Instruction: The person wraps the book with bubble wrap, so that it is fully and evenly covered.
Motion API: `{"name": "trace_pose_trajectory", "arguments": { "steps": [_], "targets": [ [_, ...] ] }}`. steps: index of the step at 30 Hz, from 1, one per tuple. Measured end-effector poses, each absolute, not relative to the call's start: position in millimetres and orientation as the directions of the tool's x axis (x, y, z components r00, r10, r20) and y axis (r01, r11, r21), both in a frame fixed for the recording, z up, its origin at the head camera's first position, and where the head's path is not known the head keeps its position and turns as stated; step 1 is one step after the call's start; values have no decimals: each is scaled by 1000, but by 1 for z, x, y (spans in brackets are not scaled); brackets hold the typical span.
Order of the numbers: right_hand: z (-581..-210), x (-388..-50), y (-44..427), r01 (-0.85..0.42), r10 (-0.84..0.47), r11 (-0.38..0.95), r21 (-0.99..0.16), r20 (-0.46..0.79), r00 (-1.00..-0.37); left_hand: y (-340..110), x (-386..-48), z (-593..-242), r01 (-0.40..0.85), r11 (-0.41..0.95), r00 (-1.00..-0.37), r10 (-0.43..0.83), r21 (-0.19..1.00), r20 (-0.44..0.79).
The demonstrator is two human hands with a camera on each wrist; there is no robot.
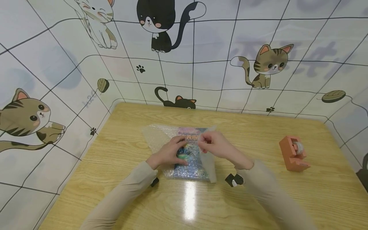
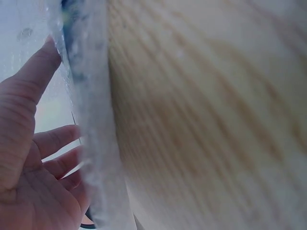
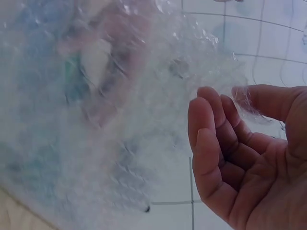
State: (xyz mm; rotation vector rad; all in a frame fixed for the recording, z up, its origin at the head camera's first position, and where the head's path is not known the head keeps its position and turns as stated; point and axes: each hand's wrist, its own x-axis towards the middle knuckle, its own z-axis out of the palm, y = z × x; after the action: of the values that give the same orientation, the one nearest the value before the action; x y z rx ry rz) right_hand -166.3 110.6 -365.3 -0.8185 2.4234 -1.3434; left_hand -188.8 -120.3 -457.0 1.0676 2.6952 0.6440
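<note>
A flat item with a blue, colourful cover (image 1: 191,167) lies on the table, with clear bubble wrap (image 1: 156,135) over and around it. My left hand (image 1: 169,151) rests on the wrapped item with its fingers spread; the left wrist view shows the thumb and fingers against the wrap's surface (image 2: 98,143). My right hand (image 1: 217,145) is at the item's right side, its fingers curled and pinching the edge of the wrap. In the right wrist view the raised wrap (image 3: 144,120) stretches away from the right hand (image 3: 240,158).
An orange tape dispenser (image 1: 293,155) with a roll of tape stands on the right of the wooden table (image 1: 244,204). Behind the table hangs a cloth (image 1: 212,70) with a grid and cats printed on it. A dark object (image 1: 363,174) shows at the right edge.
</note>
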Motion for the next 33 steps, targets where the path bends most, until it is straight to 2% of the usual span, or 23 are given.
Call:
{"name": "trace_pose_trajectory", "arguments": {
  "steps": [7,18,26,33],
  "targets": [
    [-385,-173,80,-404,-609,374,-835,107,-786,-120,-190,-460,614,632,-724,690,473,17],
    [-413,-182,55,-352,-597,443,-824,22,-802,-121,-190,-462,622,610,-722,690,491,57],
    [-424,-183,50,-304,-581,465,-832,-27,-814,-121,-189,-461,571,629,-750,661,527,22],
    [-430,-185,51,-256,-582,456,-852,-68,-811,-122,-189,-462,601,630,-742,668,492,51]
  ]
}}
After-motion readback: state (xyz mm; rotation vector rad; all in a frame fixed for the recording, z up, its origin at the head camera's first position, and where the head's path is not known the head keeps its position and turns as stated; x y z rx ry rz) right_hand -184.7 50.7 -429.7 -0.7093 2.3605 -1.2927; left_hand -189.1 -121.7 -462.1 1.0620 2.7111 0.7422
